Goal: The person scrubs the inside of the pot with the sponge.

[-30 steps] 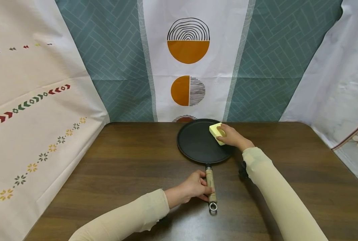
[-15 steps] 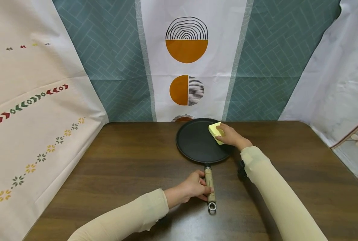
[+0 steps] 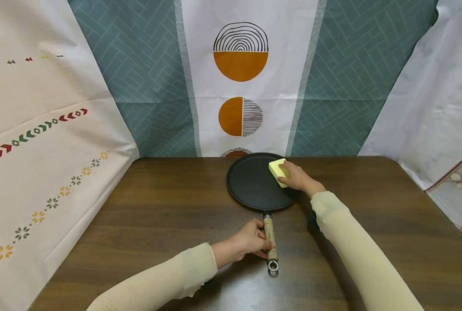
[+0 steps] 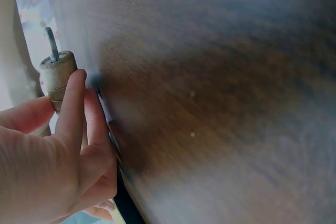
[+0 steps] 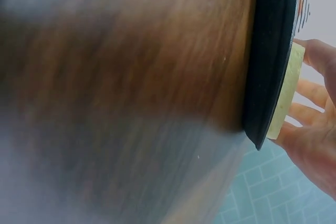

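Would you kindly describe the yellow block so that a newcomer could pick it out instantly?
Start at the brown wood-grain table and find the round black pan near its far edge. Against the right part of its surface is the yellow block. Its pale colour and straight edges set it apart from the dark, round pan and wooden handle.

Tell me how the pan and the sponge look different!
The pan is black, but the sponge is yellow. The pan is round, while the sponge is blocky. The pan is bigger than the sponge. Both are held: the left hand grips the pan's handle, the right hand the sponge.
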`<state>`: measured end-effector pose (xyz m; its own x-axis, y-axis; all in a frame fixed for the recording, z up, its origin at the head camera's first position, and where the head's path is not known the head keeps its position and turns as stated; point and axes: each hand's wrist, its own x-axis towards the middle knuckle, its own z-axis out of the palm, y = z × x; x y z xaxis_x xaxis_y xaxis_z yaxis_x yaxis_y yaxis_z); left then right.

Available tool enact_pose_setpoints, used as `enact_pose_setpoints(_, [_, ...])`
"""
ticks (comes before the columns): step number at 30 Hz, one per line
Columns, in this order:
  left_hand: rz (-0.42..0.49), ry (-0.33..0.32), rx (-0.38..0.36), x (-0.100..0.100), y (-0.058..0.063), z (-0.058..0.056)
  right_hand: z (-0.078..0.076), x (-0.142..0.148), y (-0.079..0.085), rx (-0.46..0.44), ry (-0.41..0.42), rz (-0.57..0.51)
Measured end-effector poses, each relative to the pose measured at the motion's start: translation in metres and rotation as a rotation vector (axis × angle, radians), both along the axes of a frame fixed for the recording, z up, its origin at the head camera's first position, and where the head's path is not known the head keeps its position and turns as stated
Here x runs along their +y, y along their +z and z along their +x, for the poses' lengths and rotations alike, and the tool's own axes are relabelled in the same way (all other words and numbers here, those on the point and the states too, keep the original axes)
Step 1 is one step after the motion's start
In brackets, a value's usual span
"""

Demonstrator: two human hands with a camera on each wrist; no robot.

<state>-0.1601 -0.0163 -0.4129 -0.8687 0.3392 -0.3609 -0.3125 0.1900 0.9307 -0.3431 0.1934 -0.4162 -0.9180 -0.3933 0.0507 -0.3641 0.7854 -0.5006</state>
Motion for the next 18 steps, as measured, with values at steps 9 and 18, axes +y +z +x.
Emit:
enact_pose_setpoints(9, [-0.02,0.005,0.002,0.001,0.0,-0.001,0.009,0.001,0.001,-0.014,0.011,0.06])
enact_pose_setpoints(18, [-0.019,0.003,0.004,0.0,0.002,0.001,0.025,0.001,0.001,-0.005,0.045,0.045])
